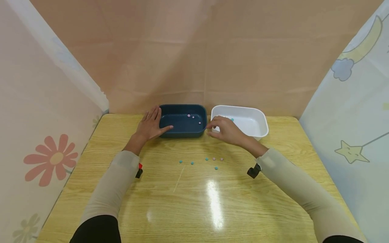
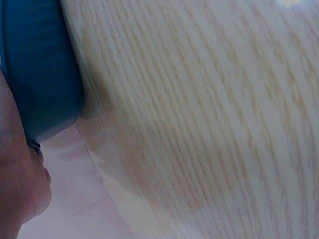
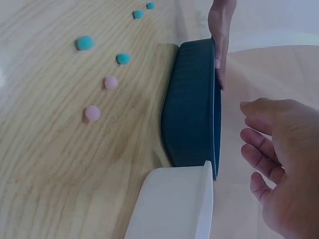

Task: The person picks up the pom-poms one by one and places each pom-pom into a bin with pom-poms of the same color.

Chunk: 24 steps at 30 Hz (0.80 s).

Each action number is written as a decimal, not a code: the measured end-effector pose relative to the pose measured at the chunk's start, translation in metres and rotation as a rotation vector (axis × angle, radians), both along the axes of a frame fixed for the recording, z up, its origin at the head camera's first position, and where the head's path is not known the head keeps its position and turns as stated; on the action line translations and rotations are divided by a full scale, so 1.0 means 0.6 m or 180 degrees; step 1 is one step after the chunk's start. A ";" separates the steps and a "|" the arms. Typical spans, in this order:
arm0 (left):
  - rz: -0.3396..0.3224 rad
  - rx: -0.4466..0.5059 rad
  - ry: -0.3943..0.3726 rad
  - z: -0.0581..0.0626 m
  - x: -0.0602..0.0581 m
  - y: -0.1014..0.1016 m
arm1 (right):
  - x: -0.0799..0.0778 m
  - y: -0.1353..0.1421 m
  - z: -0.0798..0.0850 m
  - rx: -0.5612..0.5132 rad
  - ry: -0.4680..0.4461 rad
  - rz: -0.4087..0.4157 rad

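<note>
My left hand (image 1: 149,125) rests on the left end of a dark blue tray (image 1: 182,134), fingers straight along the rim and thumb reaching over the front edge. Inside lie three small pink pellets (image 1: 188,115). Over the left end of a white tray (image 1: 262,126) hovers my right hand (image 1: 227,131). In the right wrist view its fingers (image 3: 259,158) are loosely bent and apart, with nothing visible between them. A turquoise pellet (image 1: 232,119) shows in the white tray, partly screened by the hand. On the table in front lie several turquoise pellets (image 1: 192,163) and two pink pellets (image 1: 222,159).
Both trays stand side by side near the back edge of the wooden table (image 1: 170,202), against a tan backdrop (image 1: 182,67). Patterned panels (image 1: 358,114) close in the left and right sides. Light glares on the tabletop near the middle.
</note>
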<state>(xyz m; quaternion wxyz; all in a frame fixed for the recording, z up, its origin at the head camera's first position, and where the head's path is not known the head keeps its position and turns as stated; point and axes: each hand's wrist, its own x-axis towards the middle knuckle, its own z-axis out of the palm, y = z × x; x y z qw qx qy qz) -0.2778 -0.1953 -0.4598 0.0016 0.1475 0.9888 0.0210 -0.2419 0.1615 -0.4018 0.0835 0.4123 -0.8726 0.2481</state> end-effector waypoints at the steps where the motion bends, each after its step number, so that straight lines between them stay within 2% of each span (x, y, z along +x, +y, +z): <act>1: 0.0002 -0.0002 0.0006 0.000 0.000 0.000 | 0.001 0.001 -0.001 -0.0003 0.0000 0.0007; 10: -0.0027 0.0017 0.0027 0.002 0.001 0.001 | 0.019 0.018 -0.010 0.0009 -0.0049 0.0025; 24: -0.0023 0.0025 0.0025 0.002 0.003 0.001 | 0.043 0.044 -0.033 -0.0056 -0.0247 0.0215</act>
